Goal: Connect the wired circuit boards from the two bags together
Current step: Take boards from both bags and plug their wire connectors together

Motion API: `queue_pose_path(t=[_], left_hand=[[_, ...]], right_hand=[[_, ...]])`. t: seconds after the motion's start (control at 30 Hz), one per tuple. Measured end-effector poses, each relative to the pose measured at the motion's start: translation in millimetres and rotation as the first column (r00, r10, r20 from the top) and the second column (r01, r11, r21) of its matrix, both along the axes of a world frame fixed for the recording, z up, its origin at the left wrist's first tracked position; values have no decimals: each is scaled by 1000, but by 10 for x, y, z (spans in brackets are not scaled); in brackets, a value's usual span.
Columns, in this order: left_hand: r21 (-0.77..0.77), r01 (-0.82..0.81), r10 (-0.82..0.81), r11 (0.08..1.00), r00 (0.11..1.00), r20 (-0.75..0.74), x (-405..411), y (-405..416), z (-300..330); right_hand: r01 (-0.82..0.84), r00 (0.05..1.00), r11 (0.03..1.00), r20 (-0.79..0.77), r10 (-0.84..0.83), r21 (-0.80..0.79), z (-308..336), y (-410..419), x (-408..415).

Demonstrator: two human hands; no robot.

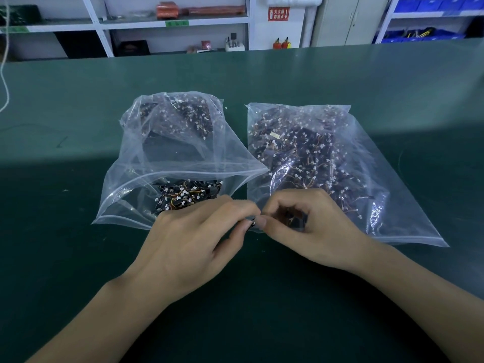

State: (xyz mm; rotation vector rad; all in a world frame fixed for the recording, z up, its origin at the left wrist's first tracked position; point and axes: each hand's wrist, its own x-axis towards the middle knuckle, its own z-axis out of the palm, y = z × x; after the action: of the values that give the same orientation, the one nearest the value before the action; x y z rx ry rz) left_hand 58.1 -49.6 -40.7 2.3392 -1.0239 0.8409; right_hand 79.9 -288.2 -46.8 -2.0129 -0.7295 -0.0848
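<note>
Two clear plastic bags lie side by side on the green table. The left bag (172,153) gapes open toward me and holds small black circuit boards with orange wires and white plugs (188,196). The right bag (340,163) is full of the same wired boards. My left hand (191,242) and my right hand (309,221) meet just in front of the bags. Their fingertips pinch a small dark wired piece (252,223) between them. A dark board with orange wire (294,218) shows inside my curled right hand. The join itself is hidden by my fingers.
The green table (78,258) stretches wide on every side of the bags. A white cord (4,82) hangs at the far left. Shelves with boxes and blue bins (429,35) stand beyond the table's far edge.
</note>
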Motion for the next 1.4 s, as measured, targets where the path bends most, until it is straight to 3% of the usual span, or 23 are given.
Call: queue_pose_path(t=[0.2, 0.3, 0.43, 0.53, 0.87, 1.17, 1.4], left_hand=[[73, 10, -13, 997, 999, 42, -27, -46, 27], [35, 10, -9, 999, 1000, -24, -36, -56, 15], [-39, -145, 132, 989, 964, -233, -68, -57, 31], [-13, -166, 159, 986, 964, -215, -40, -48, 2], [-170, -94, 39, 981, 951, -306, 17, -15, -87], [-189, -96, 36, 977, 953, -300, 41, -14, -72], [-183, -91, 33, 979, 953, -301, 33, -17, -79]], right_hand=[[-23, 1000, 999, 3, 23, -31, 17, -6, -7], [-25, 1000, 1000, -14, 25, -14, 9, -6, -10], [29, 995, 987, -103, -13, 156, 32, 15, -10], [48, 990, 968, -139, -14, 248, 79, 21, 0], [24, 999, 992, -48, -18, 123, 22, 9, -11], [33, 996, 999, 85, -35, 36, -38, 34, 20], [16, 997, 999, 69, -19, 45, -39, 27, 24]])
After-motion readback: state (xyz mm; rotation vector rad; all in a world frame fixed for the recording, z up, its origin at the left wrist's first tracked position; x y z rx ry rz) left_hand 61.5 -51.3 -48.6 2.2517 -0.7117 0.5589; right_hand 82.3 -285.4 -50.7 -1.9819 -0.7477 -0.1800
